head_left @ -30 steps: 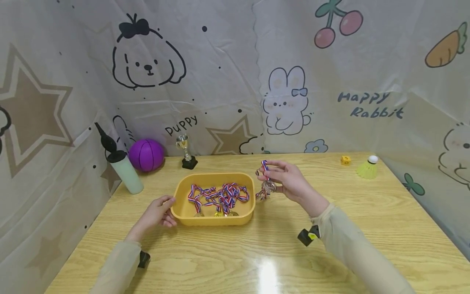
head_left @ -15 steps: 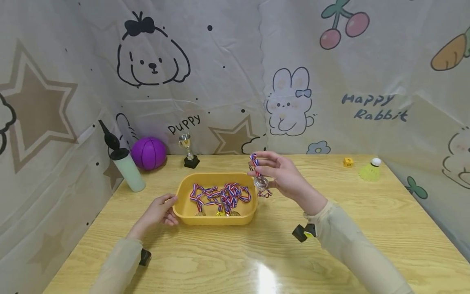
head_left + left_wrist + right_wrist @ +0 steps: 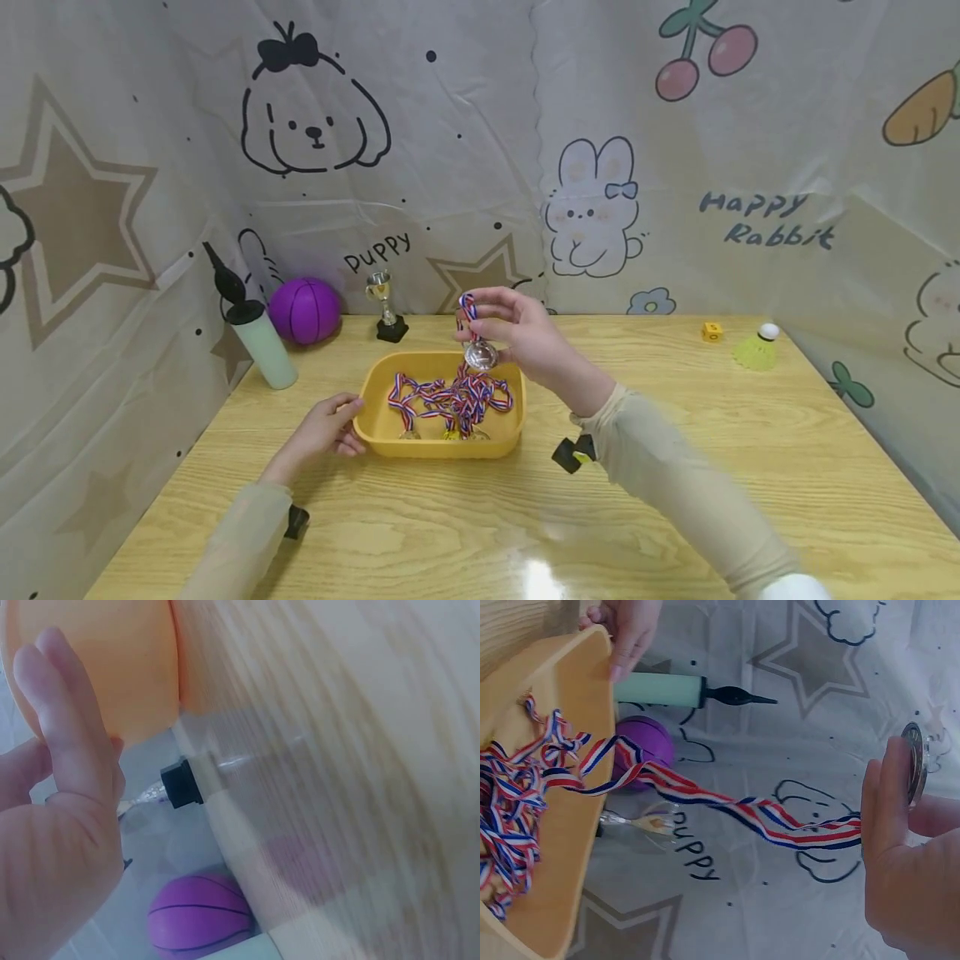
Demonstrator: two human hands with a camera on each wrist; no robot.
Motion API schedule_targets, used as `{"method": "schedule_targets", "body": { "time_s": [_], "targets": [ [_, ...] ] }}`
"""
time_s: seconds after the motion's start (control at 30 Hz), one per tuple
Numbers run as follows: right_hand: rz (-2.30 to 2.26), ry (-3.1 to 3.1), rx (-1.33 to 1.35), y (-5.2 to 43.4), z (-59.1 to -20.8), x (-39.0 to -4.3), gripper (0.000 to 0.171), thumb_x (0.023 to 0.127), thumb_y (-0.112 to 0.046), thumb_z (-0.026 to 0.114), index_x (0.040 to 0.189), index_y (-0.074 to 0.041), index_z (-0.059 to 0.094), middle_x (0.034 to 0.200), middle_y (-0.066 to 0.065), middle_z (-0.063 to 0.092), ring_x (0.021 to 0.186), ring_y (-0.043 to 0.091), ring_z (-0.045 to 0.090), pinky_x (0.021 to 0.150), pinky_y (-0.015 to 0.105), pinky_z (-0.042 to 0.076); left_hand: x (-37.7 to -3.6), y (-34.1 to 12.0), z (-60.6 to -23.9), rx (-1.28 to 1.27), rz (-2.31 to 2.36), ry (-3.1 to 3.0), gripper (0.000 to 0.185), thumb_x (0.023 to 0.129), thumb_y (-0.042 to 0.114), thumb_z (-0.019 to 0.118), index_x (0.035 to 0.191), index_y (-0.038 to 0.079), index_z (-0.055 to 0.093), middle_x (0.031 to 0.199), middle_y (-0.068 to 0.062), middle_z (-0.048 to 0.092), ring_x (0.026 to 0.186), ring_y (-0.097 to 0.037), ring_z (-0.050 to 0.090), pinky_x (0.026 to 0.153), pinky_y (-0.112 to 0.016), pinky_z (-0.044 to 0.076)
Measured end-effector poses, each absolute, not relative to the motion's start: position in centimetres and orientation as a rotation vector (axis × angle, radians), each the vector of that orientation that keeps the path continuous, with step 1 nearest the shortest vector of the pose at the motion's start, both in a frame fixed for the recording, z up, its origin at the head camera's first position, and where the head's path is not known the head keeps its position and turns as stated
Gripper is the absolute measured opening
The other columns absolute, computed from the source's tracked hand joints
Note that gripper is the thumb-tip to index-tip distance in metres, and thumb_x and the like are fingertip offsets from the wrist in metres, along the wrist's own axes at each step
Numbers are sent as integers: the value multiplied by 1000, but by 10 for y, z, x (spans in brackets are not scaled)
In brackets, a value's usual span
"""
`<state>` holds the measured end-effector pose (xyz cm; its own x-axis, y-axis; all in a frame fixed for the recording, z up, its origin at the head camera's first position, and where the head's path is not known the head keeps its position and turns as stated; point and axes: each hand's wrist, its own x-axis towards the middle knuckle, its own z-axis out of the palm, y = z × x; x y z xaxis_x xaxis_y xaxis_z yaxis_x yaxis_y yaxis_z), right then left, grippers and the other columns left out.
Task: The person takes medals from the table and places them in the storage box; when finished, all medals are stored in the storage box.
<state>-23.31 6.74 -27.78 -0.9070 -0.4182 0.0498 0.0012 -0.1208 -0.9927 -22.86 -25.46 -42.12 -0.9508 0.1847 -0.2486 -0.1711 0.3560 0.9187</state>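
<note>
A yellow plastic bin (image 3: 438, 451) stands on the wooden table, holding a tangle of red, white and blue medal ribbons (image 3: 474, 404) with gold medals (image 3: 410, 434) at the near side. Over its back right part, my right hand (image 3: 525, 333) holds a silver medal (image 3: 481, 356) between thumb and fingers. In the right wrist view the medal's striped ribbon (image 3: 742, 817) trails from that hand down into the bin. My left hand (image 3: 327, 425) grips the bin's left end, thumb at the rim and other fingers along the outer wall (image 3: 142, 667).
Behind the bin stand a small trophy cup (image 3: 386, 308) and a purple ball (image 3: 304, 311). A pale green hand pump (image 3: 262, 346) leans at the left. To the far right are a yellow die (image 3: 712, 332) and a shuttlecock (image 3: 757, 347). Printed cloth hangs behind.
My right hand has moved left, carrying the silver medal from beside the bin's right end to over the bin. The left hand has stayed at the bin's left end.
</note>
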Motion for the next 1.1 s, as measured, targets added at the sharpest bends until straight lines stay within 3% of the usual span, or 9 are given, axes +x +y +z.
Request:
{"method": "schedule_targets", "body": {
  "time_s": [0.2,0.4,0.53,0.87,1.1],
  "targets": [
    [-2106,1857,-351,42,-301,-244,39,95,3,52,133,-5,47,126,17,57,92,15,69,70,31,59,-227,-252,-420,19,1649,2375,48,104,25,41,137,-10,33,62,-2,65,54,-10,64,51,-24,56],
    [-2135,1819,-327,22,-315,-252,41,95,7,50,134,-3,46,129,20,54,102,27,67,83,40,58,-227,-252,-422,7,1658,2439,43,103,23,45,131,-9,39,62,-4,66,53,-11,64,48,-22,53],
    [-2139,1822,-373,12,-316,-255,44,94,8,51,136,-4,45,132,20,52,108,30,64,86,38,57,-228,-253,-424,-3,1638,2476,41,103,23,46,130,-8,41,62,-4,67,52,-11,64,47,-23,53],
    [-2166,1838,-468,-8,-307,-255,43,93,7,53,133,-5,47,131,17,52,112,31,63,68,24,57,-226,-253,-421,21,1659,2478,44,102,22,47,132,-10,39,62,-3,66,52,-10,64,47,-23,54],
    [-2138,1902,-373,-17,-337,-262,45,90,10,55,133,-2,48,129,19,53,107,32,65,61,21,56,-227,-252,-421,26,1640,2490,44,102,22,47,132,-10,39,63,-5,67,52,-10,64,47,-23,54]
  ]
}}
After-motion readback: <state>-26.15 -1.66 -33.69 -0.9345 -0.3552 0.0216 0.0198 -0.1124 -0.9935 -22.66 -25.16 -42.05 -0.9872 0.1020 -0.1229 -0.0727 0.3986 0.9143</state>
